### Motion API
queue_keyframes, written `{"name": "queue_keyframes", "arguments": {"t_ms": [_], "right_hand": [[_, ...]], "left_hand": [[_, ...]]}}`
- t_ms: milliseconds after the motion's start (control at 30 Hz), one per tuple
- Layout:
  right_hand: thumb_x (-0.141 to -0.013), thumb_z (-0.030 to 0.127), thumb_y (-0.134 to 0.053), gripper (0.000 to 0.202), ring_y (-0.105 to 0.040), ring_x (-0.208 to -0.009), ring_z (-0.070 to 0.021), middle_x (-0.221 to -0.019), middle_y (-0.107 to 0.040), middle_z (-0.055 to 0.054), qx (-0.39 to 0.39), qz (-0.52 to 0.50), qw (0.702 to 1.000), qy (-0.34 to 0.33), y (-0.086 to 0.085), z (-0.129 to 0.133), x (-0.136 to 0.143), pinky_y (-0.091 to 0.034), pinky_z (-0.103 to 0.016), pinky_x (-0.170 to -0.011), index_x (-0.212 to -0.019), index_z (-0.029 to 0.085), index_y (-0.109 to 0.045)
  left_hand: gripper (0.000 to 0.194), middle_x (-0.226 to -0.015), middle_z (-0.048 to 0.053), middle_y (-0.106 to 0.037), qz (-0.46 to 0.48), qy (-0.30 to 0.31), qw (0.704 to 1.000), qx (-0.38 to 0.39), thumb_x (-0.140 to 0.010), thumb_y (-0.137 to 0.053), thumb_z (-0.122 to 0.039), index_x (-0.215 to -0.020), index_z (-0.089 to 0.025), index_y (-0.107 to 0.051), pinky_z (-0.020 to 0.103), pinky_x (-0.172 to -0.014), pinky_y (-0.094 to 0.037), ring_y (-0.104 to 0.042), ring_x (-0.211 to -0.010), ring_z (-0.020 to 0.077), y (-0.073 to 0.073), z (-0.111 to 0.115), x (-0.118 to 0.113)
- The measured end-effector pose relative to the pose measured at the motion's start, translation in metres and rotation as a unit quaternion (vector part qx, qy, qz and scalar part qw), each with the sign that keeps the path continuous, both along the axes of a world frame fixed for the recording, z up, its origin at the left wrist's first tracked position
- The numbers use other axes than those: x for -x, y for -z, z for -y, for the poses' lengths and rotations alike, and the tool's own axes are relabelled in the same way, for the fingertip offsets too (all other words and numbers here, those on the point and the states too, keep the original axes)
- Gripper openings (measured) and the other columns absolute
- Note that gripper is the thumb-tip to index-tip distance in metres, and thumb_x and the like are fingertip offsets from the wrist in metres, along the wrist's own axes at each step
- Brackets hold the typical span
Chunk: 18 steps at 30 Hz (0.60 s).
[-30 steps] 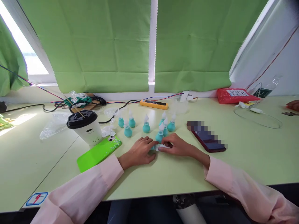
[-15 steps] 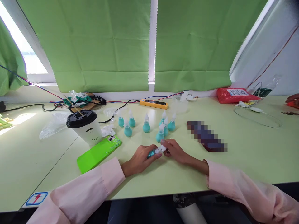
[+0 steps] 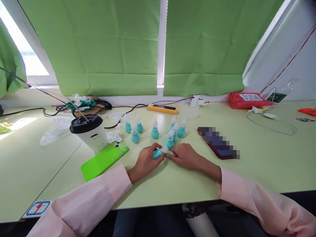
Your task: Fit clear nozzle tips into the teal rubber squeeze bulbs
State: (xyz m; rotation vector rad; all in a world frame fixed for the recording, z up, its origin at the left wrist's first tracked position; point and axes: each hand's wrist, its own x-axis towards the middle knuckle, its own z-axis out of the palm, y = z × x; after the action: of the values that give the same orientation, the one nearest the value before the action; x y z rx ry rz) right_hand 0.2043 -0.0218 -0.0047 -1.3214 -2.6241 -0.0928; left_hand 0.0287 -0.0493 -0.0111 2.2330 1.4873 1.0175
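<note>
In the head view, my left hand [image 3: 146, 161] is wrapped round a teal bulb nasal aspirator [image 3: 157, 153], tilted with its clear neck pointing right. My right hand [image 3: 185, 156] is closed close beside that neck, low over the table. Between its thumb and fingers shows a small clear plastic piece [image 3: 171, 153], partly hidden; whether it touches the neck I cannot tell. Just behind my hands stands an upright teal aspirator [image 3: 169, 142] with a clear pointed tip. Several more like it stand farther back, among them a single aspirator [image 3: 154, 132] in the middle.
To the left are a lidded paper cup [image 3: 90, 135] with a stick in it and a green phone case [image 3: 105, 161]. A dark phone [image 3: 217, 143], partly pixelated, lies to the right. At the back are a yellow device [image 3: 162, 109], cables and a red packet [image 3: 248, 100].
The bulb in my left hand has moved slightly left and up. My right hand has turned palm down and lowered beside its neck. Another person's hand has left the right edge.
</note>
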Motion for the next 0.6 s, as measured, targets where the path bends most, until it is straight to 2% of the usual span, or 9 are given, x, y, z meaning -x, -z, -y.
{"name": "queue_keyframes", "arguments": {"t_ms": [67,133,200,267,367,600], "right_hand": [[-0.076,0.047,-0.039,0.043,-0.04,-0.04,-0.0092,-0.042,-0.047,0.0,-0.046,-0.036,0.998,0.003,-0.0037,0.0026,-0.0026,-0.018,-0.023,-0.044,-0.049,0.016,-0.048],[-0.073,0.043,-0.046,0.034,-0.037,-0.037,-0.0075,-0.039,-0.042,0.003,-0.115,-0.112,0.987,-0.018,-0.0059,0.0043,-0.005,-0.021,-0.023,-0.044,-0.052,0.016,-0.05],[-0.072,0.038,-0.05,0.025,-0.037,-0.039,-0.0068,-0.041,-0.043,0.004,-0.167,-0.19,0.964,-0.087,-0.0057,0.0046,-0.0061,-0.024,-0.022,-0.044,-0.064,0.015,-0.055],[-0.073,0.035,-0.052,0.02,-0.042,-0.045,-0.0069,-0.05,-0.05,0.003,-0.177,-0.223,0.943,-0.173,-0.0036,0.0036,-0.0057,-0.028,-0.02,-0.045,-0.079,0.016,-0.058],[-0.075,0.028,-0.052,0.015,-0.046,-0.052,-0.0069,-0.063,-0.057,0.0,-0.168,-0.215,0.931,-0.242,-0.0002,0.0005,-0.0047,-0.03,-0.019,-0.046,-0.086,0.02,-0.059],[-0.077,0.021,-0.051,0.008,-0.048,-0.055,-0.0076,-0.066,-0.06,0.0,-0.232,-0.157,0.916,-0.287,-0.0052,-0.0015,-0.008,-0.034,-0.02,-0.048,-0.08,0.019,-0.059]], "left_hand": [[0.021,-0.069,0.002,-0.063,-0.012,-0.023,1.0,-0.006,-0.07,-0.052,-0.032,-0.084,-0.017,-0.056,0.027,-0.06,-0.042,-0.057,-0.063,0.0161,0.0015,-0.0018,-0.0005],[0.021,-0.071,0.003,-0.065,-0.013,-0.018,1.0,-0.014,-0.068,-0.054,-0.03,-0.083,-0.017,-0.06,0.027,-0.062,-0.044,-0.059,-0.065,0.0166,0.0023,-0.0019,-0.0008],[0.021,-0.075,0.004,-0.066,-0.003,-0.002,0.999,-0.033,-0.068,-0.054,-0.028,-0.083,-0.017,-0.062,0.026,-0.063,-0.045,-0.06,-0.067,0.0162,0.0027,-0.0008,-0.001],[0.022,-0.075,0.005,-0.066,0.004,0.019,0.998,-0.06,-0.068,-0.054,-0.027,-0.085,-0.016,-0.062,0.025,-0.061,-0.045,-0.06,-0.066,0.0153,0.0028,0.0007,-0.0009],[0.023,-0.07,0.005,-0.065,-0.005,0.041,0.994,-0.106,-0.069,-0.053,-0.027,-0.086,-0.014,-0.062,0.023,-0.055,-0.044,-0.058,-0.06,0.0137,0.0022,0.0024,-0.0003],[0.022,-0.059,0.003,-0.062,-0.04,0.044,0.988,-0.139,-0.069,-0.052,-0.027,-0.082,-0.014,-0.063,0.022,-0.049,-0.041,-0.056,-0.052,0.0122,-0.0011,0.0041,0.0009]]}}
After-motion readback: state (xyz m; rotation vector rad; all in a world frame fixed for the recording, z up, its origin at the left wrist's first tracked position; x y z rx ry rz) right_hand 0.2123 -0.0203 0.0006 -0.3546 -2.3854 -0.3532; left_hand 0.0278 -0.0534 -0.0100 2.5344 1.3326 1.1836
